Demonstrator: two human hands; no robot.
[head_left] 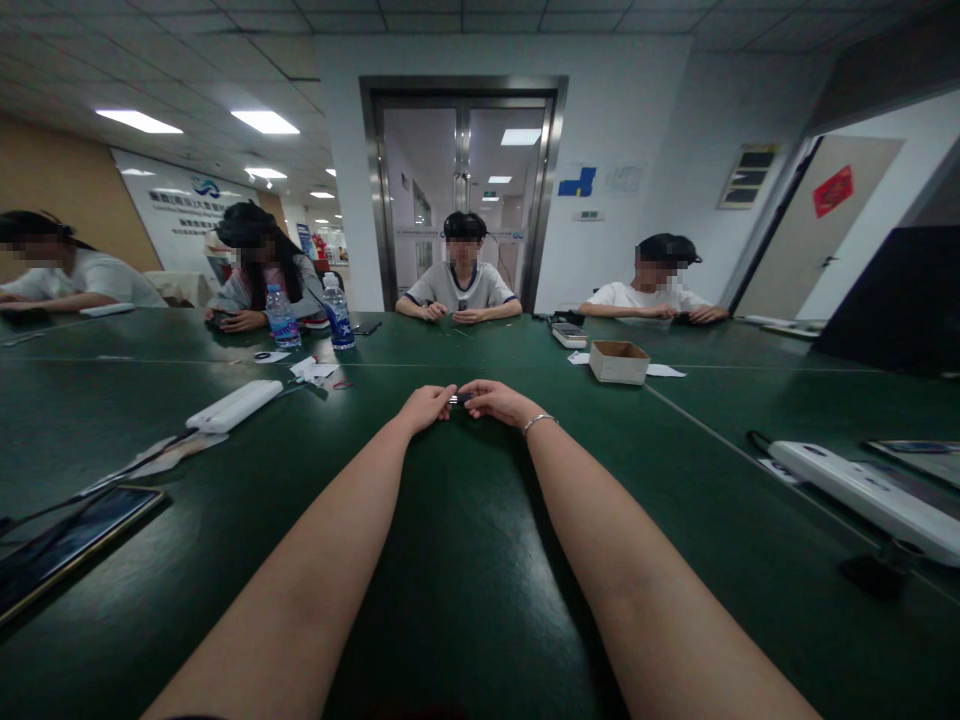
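While both forearms stretched out over the green table (465,600), the scene stood thus:

Left hand: the left hand (426,407) lay at 12 o'clock from the wearer, fingers curled onto one end of a small dark object (459,399).
Right hand: the right hand (496,402), with a thin bracelet (538,421) at the wrist, pinched the other end, fingertips closed on it.
Object: it sat between the two hands, just above or on the table; too small to tell what it was.
Handling: judged light and stiff, likely small enough to slip, so best gripped at its two ends by the fingertips, as both hands did.
10 o'clock: a white power strip (234,405) lay well apart, with two water bottles (339,312) farther off.
1 o'clock: an open cardboard box (619,361) stood near.
3 o'clock: another white strip (862,490).
Others: four people sat across the table, their hands busy at their own places.
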